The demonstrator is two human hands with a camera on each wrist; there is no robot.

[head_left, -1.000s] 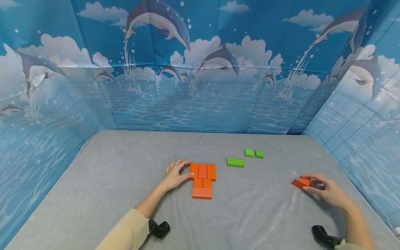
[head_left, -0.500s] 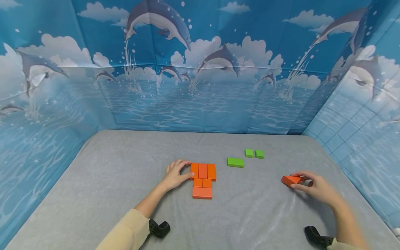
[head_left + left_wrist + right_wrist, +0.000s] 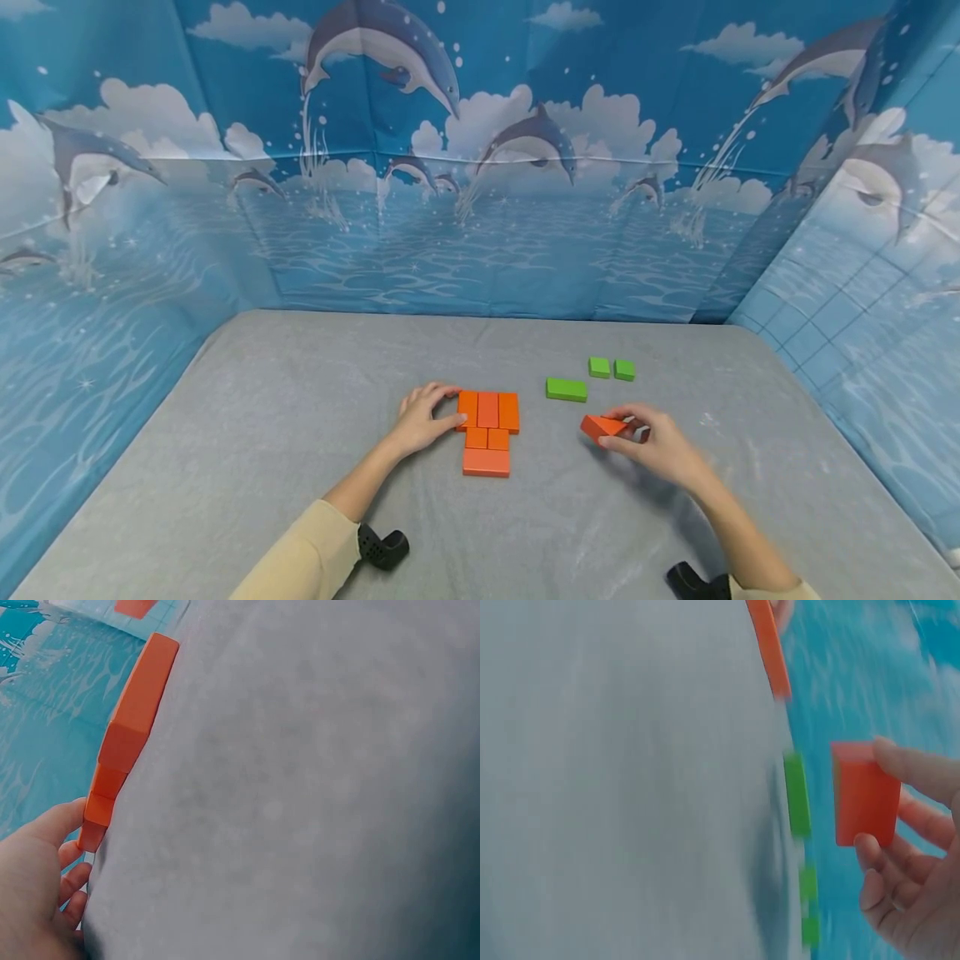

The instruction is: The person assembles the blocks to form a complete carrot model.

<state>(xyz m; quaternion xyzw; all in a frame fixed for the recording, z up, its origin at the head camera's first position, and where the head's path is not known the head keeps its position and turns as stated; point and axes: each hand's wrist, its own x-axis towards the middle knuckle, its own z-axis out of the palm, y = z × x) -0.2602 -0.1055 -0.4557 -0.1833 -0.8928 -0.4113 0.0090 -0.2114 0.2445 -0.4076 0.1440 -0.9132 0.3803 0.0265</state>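
Note:
In the head view, flat orange blocks (image 3: pixel 487 410) lie joined: three upright ones in a row, two small ones below, a wide one nearest me. My left hand (image 3: pixel 420 422) pinches the leftmost block (image 3: pixel 467 407), its index finger at the far corner and its thumb over the near left edge. The left wrist view shows the thumb and curled fingers at the end of the orange row (image 3: pixel 139 705). To the right, my right hand (image 3: pixel 660 442) holds an orange triangular block (image 3: pixel 602 427) between thumb and fingers, raised above the cloth with a shadow beneath.
A long green block (image 3: pixel 566 389) and two small green blocks (image 3: pixel 598 367) lie behind the held triangle on the grey cloth (image 3: pixel 337 358). A blue dolphin-print curtain (image 3: pixel 480 242) encloses the back and sides. Black devices (image 3: pixel 384 550) are strapped at both wrists.
My right hand has carried the orange triangular block leftward from the right side of the cloth, nearer the joined orange blocks. The left hand and the other blocks have stayed in place.

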